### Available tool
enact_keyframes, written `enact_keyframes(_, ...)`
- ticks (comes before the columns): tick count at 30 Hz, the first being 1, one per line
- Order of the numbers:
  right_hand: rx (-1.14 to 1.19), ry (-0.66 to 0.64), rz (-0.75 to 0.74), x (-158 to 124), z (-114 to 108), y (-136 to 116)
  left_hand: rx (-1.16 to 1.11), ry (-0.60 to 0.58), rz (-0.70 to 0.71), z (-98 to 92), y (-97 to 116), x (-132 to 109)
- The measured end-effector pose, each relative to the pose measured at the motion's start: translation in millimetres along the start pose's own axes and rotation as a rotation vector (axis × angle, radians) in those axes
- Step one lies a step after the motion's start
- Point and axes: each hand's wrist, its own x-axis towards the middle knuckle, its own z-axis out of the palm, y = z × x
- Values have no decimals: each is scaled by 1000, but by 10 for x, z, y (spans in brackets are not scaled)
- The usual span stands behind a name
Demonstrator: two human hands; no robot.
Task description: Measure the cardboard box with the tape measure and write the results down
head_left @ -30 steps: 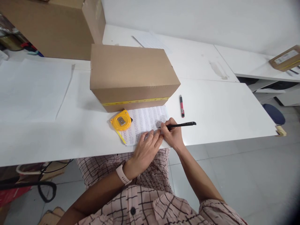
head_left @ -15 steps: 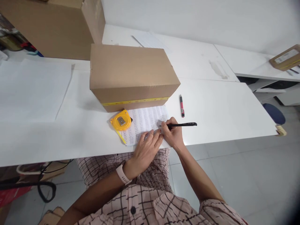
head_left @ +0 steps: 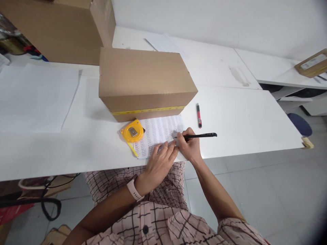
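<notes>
Black pen (head_left: 204,135) edged rightward — over sheet (head_left: 159,131).

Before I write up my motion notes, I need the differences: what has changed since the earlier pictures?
Very little: the black pen in the right hand has edged slightly rightward. Nothing was taken hold of or let go. The left hand, written sheet, tape measure, red pen and cardboard box stayed put.

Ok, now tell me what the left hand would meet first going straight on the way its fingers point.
Most likely the right hand, which holds the black pen just ahead of the left hand; whether the two hands touch is hard to tell.
</notes>
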Motion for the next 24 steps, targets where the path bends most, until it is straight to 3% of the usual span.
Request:
enact_keyframes(19, -31, -12, -6, -16, 5, 7, -6, -23, -4, 4, -4, 3)
enact_keyframes(24, -91, 91, -44, -15, -25, -19, -62, -35, -10, -11, 7, 15)
